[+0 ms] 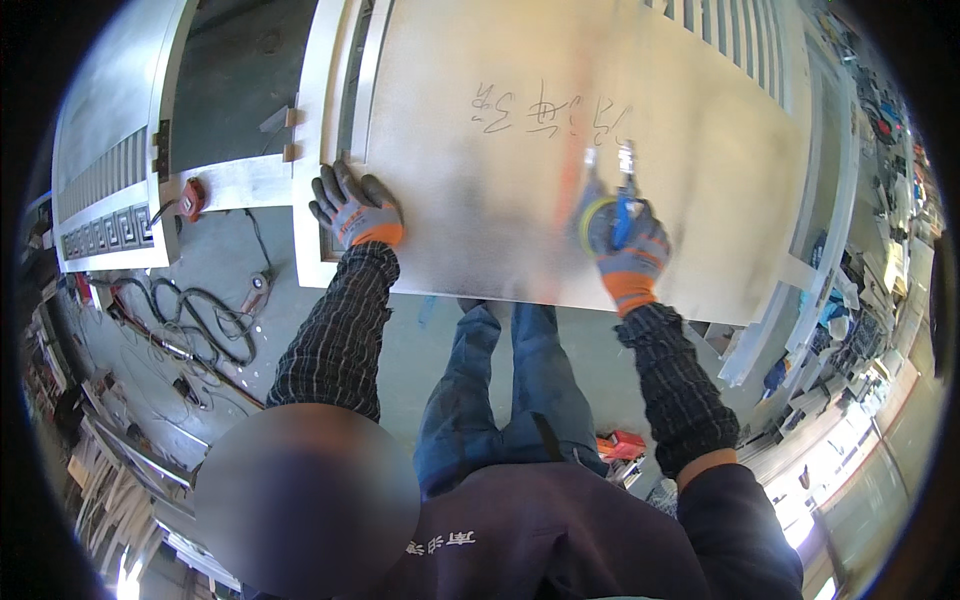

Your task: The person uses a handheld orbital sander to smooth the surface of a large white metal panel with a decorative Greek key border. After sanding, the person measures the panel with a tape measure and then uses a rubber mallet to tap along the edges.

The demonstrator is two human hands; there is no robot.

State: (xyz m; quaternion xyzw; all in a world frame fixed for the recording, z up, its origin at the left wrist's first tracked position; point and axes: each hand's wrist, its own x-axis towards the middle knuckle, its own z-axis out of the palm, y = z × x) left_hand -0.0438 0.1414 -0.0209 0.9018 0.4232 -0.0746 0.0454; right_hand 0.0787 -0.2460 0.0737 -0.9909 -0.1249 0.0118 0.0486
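A large pale metal panel (480, 210) lies in front of me, with handwritten marks on its surface. My left hand (358, 212), in a grey and orange glove with dark fingertips, rests on the panel's left framed part, its fingers spread. Over the right half, my right hand (632, 250), gloved alike, is closed round a blue tool (624, 215) with a silver tip pointing away from me. Beside it, a round blue and yellow part (598, 222) is blurred, so I cannot tell whether it belongs to the tool.
To the left stands another framed metal panel (110, 140) with slats, joined by a pale crossbar (240, 183). A red tape measure (192, 200) sits at that bar. Black cables (200, 320) coil on the floor. A red case (625, 445) lies behind my legs; clutter lines the right side.
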